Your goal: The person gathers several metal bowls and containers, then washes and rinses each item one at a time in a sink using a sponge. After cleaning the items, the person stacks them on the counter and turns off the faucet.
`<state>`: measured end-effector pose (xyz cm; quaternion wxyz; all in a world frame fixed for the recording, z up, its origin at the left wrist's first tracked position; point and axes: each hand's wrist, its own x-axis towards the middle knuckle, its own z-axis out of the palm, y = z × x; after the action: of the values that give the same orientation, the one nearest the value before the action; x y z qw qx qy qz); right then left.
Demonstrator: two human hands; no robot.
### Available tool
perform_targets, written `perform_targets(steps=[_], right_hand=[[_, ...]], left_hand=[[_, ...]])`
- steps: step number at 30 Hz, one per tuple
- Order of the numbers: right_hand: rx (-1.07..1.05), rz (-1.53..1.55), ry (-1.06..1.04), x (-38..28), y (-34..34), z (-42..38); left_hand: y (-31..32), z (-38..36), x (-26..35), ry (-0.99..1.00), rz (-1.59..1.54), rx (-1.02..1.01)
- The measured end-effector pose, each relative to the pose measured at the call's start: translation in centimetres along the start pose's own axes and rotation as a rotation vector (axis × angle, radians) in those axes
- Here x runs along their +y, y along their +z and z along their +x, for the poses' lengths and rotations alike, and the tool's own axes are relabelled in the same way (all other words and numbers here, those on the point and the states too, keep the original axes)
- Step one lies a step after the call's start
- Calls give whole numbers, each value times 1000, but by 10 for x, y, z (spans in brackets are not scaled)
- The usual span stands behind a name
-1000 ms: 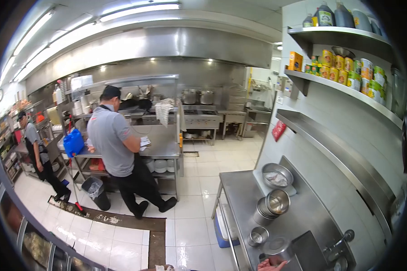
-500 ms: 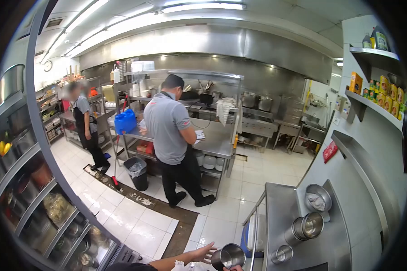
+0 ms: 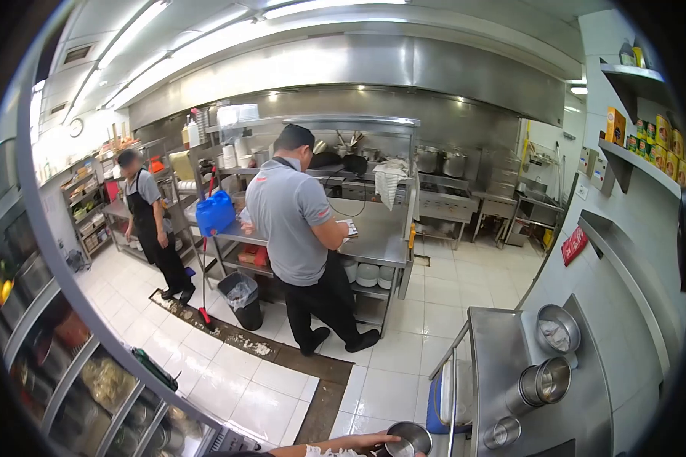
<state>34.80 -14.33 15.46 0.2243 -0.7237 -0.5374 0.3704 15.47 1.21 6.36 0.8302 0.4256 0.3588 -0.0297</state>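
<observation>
A round steel container (image 3: pixel 409 439) is held at the bottom edge of the view, just left of the steel counter (image 3: pixel 511 358). The left hand (image 3: pixel 373 439) is laid flat on its rim, fingers extended. The right hand cannot be made out, so its grip cannot be told. The container could be knocked against the counter's corner if swung carelessly.

The frame's bottom edge cuts off the hand (image 3: pixel 373 439) and steel cup (image 3: pixel 408 441).
</observation>
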Motion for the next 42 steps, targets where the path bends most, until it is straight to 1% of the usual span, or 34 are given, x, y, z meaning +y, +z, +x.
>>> perform_targets(steps=[1,3,4,5,6,7,8,9,10,12,14,16,19,20,21,22,25,27,30,31,34,37,42], right_hand=[[-28,25,25,4,5,11],[76,68,-23,-12,10,28],[131,102,-22,-19,16,32],[74,131,-62,-11,20,49],[28,171,-89,3,29,69],[159,115,-219,12,43,83],[161,66,-184,-9,35,84],[160,-5,-153,-12,35,85],[250,-17,-188,-10,41,86],[273,37,-47,-31,30,77],[303,65,16,-31,28,76],[315,84,87,-34,23,67],[386,111,152,-16,27,54],[427,98,177,-11,26,50],[466,87,196,-7,24,50],[505,72,211,1,20,48],[641,30,253,32,1,47],[732,34,285,42,-25,51],[916,-15,235,60,-68,61],[977,63,265,62,-84,64],[1115,127,312,85,-128,80],[1186,456,389,121,-169,100],[1242,991,336,151,-234,114]], left_hand=[[-11,6,1,-10,9,-9],[-39,14,2,30,-113,40],[-53,16,-7,23,-168,59],[-69,19,-10,38,-222,95],[-89,28,-18,64,-235,190],[-95,13,-8,107,-246,218],[-91,-8,13,72,-232,257],[-106,-6,8,105,-236,301],[-110,-16,19,50,-291,262],[-143,-9,5,33,-283,270],[-157,-15,16,10,-304,210],[-164,-19,27,-28,-283,199],[-170,-14,32,-57,-252,229],[-174,-10,34,-67,-242,235],[-182,-8,39,-83,-228,184],[-183,-3,39,-80,-220,193],[-170,8,57,-68,-208,228],[-155,14,70,-27,-203,219],[-144,29,82,-11,-208,181],[-141,34,86,-14,-212,166],[-135,49,94,-39,-225,139],[-117,57,112,-40,-210,140],[-84,83,145,-34,-135,154]])
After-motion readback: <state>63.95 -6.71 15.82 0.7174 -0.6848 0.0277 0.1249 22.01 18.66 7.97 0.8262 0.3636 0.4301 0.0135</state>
